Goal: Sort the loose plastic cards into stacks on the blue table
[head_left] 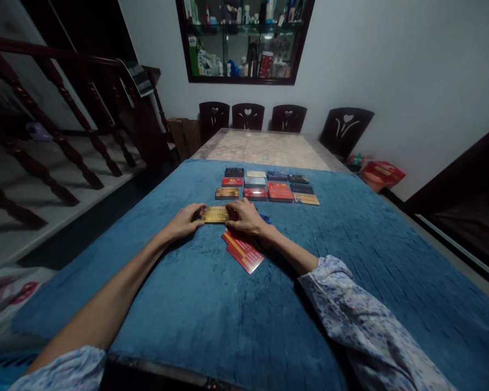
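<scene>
Gold was the colour of the card [214, 215] that spanned the gap between the left hand [190, 219] and the right hand [243, 215]. The left hand pinched its left end between thumb and fingers, and the right hand pinched the other end in the same way. Whether it was one card or a thin pile could not be told. It was over the blue cloth [179, 315], which covered the near part of the tabletop [264, 146].

On the near side of the right hand, overlapping red cards [246, 256] lay aslant on the cloth, partly hidden by that hand. A bit of something blue [265, 219] showed just past the wrist.

Farther off, card stacks stood in rough rows. Nearest came a gold stack [227, 194], a red stack [255, 194] and an orange-red stack [280, 192], with a yellowish card [307, 199] at the right end. Behind them were a pale stack [255, 182] and several dark ones. Dark chairs [248, 117] stood beyond the far edge.
</scene>
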`<state>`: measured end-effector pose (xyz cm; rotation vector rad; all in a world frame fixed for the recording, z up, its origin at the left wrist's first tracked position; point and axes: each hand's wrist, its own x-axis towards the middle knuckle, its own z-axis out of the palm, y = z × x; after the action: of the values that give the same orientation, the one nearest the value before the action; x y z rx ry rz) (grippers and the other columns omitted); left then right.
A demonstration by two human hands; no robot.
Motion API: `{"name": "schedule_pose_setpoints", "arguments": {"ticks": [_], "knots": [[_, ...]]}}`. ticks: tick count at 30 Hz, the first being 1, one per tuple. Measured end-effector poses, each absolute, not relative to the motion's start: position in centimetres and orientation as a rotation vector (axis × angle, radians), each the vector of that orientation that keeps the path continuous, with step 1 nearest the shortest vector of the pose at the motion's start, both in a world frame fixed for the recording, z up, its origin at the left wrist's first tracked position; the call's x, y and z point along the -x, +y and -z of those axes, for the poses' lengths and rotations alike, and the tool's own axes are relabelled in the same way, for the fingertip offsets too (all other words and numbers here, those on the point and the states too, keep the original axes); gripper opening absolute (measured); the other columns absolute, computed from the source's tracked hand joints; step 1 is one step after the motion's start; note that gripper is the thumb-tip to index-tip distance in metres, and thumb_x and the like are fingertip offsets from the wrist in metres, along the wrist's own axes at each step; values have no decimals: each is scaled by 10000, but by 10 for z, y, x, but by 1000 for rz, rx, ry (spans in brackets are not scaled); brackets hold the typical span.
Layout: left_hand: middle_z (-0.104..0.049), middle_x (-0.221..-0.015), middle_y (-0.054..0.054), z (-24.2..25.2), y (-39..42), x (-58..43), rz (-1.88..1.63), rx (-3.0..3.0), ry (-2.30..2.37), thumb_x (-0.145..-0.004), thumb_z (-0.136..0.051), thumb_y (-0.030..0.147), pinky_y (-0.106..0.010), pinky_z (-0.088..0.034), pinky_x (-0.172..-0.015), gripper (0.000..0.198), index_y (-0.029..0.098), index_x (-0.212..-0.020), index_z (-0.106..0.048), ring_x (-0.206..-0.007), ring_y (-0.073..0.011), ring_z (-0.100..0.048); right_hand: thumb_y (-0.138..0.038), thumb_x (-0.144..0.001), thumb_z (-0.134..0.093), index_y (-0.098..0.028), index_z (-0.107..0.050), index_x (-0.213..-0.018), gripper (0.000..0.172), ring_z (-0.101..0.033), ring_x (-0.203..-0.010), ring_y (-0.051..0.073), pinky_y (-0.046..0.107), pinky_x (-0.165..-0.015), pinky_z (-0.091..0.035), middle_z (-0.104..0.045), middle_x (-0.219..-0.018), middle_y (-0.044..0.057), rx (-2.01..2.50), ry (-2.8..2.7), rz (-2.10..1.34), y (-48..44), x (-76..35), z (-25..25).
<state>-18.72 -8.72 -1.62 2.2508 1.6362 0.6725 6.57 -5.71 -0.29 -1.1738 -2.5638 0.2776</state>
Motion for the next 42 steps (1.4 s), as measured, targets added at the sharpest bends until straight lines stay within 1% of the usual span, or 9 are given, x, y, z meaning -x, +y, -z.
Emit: {"name": "schedule_pose_setpoints", "arguments": {"ticks": [6, 9, 12, 18, 23, 25, 31, 37, 42], "knots": [[-692, -1200, -117, 9, -81, 182, -607, -2282, 1628, -769, -640, 279, -434, -518, -1004, 530, 146, -1282, -639, -1061, -275, -651, -367, -822, -703, -161, -676, -1062, 317, -510, -1004, 252, 341, -867, -371, -690, -1065, 97, 1149, -2558, -297, -48, -68, 5], [-694, -1187, -111, 5, -76, 182, -565, -2309, 1620, -761, -652, 271, -432, -507, -1013, 538, 144, -1283, -641, -1072, -277, -644, -361, -813, -699, -164, -673, -1007, 277, -503, -1006, 255, 346, -875, -373, -686, -1055, 93, 1141, -2559, -306, -44, -70, 3], [-691, -1156, -102, 1, -69, 183, -544, -2337, 1612, -756, -664, 272, -433, -503, -1004, 542, 157, -1285, -648, -1065, -279, -641, -365, -811, -698, -177, -684, -1059, 311, -497, -1068, 281, 361, -882, -389, -686, -1128, 99, 1147, -2530, -338, -40, -74, 1], [-667, -1148, -93, -5, -48, 181, -536, -2373, 1586, -754, -683, 276, -458, -478, -1021, 563, 179, -1308, -646, -1068, -280, -630, -359, -797, -700, -172, -667, -1249, 490, -524, -1127, 309, 400, -911, -415, -683, -1201, 123, 1156, -2513, -264, -28, -80, -7], [-651, -1153, -101, -11, -31, 175, -535, -2400, 1598, -766, -669, 274, -471, -460, -1033, 562, 171, -1317, -639, -1101, -286, -605, -384, -808, -690, -157, -712, -1124, 390, -561, -1045, 276, 353, -882, -416, -719, -1123, 112, 1186, -2522, -200, -14, -82, -14], [-647, -1159, -97, -13, -25, 173, -510, -2406, 1607, -768, -658, 272, -466, -455, -1034, 563, 169, -1321, -632, -1111, -286, -601, -405, -811, -690, -152, -715, -1119, 400, -569, -1043, 270, 341, -873, -417, -725, -1122, 110, 1206, -2533, -193, -8, -83, -17], [-638, -1156, -79, -22, -11, 165, -476, -2407, 1644, -760, -649, 299, -433, -461, -1014, 562, 176, -1308, -635, -1108, -278, -597, -395, -806, -678, -185, -715, -1196, 444, -558, -1127, 319, 347, -836, -431, -726, -1190, 102, 1334, -2565, -145, 3, -84, -28], [-634, -1162, -72, -26, 1, 156, -447, -2388, 1724, -749, -646, 322, -427, -467, -1004, 562, 195, -1297, -642, -1100, -281, -607, -345, -810, -683, -197, -713, -1192, 411, -563, -1175, 339, 360, -871, -448, -737, -1186, 88, 1430, -2628, -144, 14, -80, -38], [-624, -1231, -89, -24, 12, 154, -412, -2340, 1772, -742, -657, 310, -424, -476, -986, 556, 193, -1286, -648, -1082, -284, -628, -337, -823, -675, -196, -724, -1157, 366, -558, -1226, 364, 382, -892, -473, -731, -1214, 119, 1496, -2691, -112, 19, -75, -46]]}}
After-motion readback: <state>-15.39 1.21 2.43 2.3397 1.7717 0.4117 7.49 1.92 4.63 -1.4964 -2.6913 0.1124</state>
